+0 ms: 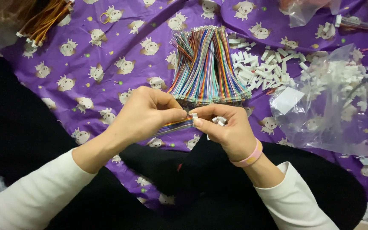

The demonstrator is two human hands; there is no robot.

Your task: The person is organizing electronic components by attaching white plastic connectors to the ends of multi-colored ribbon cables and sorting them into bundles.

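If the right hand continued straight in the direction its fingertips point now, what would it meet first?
The right hand points leftward along the small multicoloured ribbon cable, a white connector pinched at its tip. Going straight on, it would probably meet the left hand first, whose fingertips already almost touch it on that cable.

wire bundle (pixel 207 68) just ahead of hands, connector pile (pixel 263 68) right, bare cloth (pixel 94 55) left

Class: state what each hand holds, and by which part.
Left hand pinches a multicoloured ribbon cable near its end; right hand grips a small white connector at that tip.
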